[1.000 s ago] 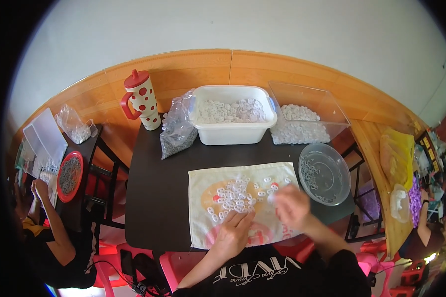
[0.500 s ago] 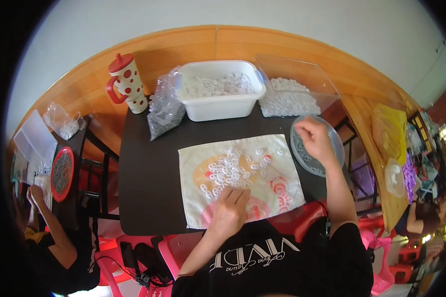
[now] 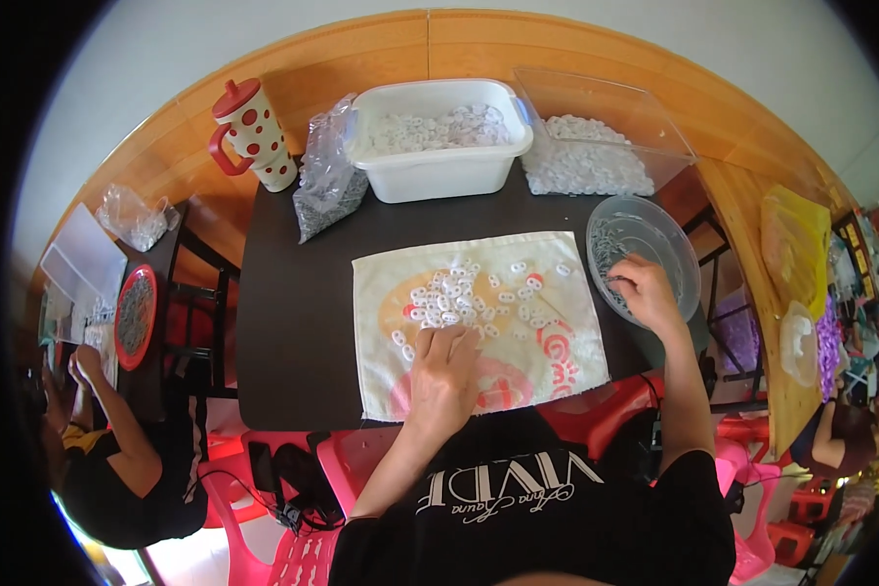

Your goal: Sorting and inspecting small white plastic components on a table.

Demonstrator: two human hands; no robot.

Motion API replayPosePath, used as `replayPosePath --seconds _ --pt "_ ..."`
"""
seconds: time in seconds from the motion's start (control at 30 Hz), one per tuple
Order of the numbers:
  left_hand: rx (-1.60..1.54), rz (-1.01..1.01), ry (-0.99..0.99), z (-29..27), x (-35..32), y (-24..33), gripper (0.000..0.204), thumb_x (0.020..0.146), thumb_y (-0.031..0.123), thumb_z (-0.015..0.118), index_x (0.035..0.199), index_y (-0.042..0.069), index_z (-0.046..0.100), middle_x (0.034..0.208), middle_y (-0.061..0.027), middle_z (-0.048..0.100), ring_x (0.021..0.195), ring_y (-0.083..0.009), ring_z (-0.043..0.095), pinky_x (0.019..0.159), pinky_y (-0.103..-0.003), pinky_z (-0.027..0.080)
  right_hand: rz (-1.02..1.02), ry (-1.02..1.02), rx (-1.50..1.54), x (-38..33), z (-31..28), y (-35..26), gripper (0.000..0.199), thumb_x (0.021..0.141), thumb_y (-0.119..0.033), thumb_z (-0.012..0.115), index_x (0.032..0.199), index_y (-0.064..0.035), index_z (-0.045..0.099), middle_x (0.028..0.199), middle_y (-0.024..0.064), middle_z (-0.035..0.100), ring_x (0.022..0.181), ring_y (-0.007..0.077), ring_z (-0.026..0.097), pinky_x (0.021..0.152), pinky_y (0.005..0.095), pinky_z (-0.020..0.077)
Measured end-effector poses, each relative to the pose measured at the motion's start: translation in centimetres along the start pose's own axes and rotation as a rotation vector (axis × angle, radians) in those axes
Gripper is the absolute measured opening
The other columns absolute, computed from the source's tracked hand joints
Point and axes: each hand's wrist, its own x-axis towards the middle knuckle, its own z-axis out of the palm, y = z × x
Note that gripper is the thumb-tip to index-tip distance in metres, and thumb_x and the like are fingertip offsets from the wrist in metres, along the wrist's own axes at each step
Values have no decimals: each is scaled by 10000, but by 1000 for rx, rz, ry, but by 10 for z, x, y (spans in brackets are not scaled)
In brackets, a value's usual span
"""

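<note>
A pale printed towel (image 3: 381,381) lies on the dark table, with a loose spread of small white oval pieces (image 3: 449,293), each with what look like two holes. My left hand (image 3: 446,376) rests at the near side of these pieces, its fingers curled down and closed; whatever they hold is hidden. To the right, a clear round tub (image 3: 669,230) contains thin grey metal pieces (image 3: 607,249), too small to name. My right hand (image 3: 647,293) is over the tub's near part, fingers pinched together near the metal pieces. I cannot make out what is between the fingertips.
Along the back stand a spotted tumbler (image 3: 254,132), a bag of grey pieces (image 3: 327,200), a white basin (image 3: 439,176) and a clear bin (image 3: 606,88), both with white pieces. At the left another person (image 3: 132,454) works beside a red tray (image 3: 125,344).
My right hand has come nearer within the tub, its fingers now down by the metal pieces. The left hand stays about where it was on the towel. The whole view has shifted slightly.
</note>
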Motion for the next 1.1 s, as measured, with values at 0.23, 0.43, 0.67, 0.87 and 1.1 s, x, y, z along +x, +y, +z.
replayPosePath --seconds 0.23,0.43,0.67,0.87,1.1 --pt "135 -8 -91 14 18 16 374 718 -66 640 1084 -2 686 1186 -235 575 1096 -431 521 896 -470 461 17 182 118 -1 1 7 53 823 28 712 872 36 692 765 90 632 701 180 613 632 290 454" --pt "403 21 -180 37 37 27 420 714 -41 603 1125 9 672 1346 -267 472 1284 -472 403 1005 -561 351 97 272 302 -2 2 14 39 827 28 726 858 22 704 755 44 632 695 108 574 630 244 427" --pt "309 55 -229 38 31 17 274 668 -39 612 929 -10 690 1292 -231 531 1278 -454 412 991 -544 352 360 382 819 -8 -6 6 59 907 -34 684 939 12 702 798 21 666 672 66 580 620 196 442" --pt "287 27 -206 38 37 20 194 669 -64 620 849 -7 664 1207 -214 564 1229 -440 447 954 -523 377 253 388 935 -13 6 -28 50 918 -19 650 921 16 684 838 36 651 696 82 575 619 207 443" --pt "-656 -492 -46 28 30 17 136 796 -111 712 896 -26 677 920 -65 686 869 -149 644 738 -273 507 35 278 1050 -22 53 -111 117 837 147 628 925 71 642 925 100 626 761 100 568 669 229 451"
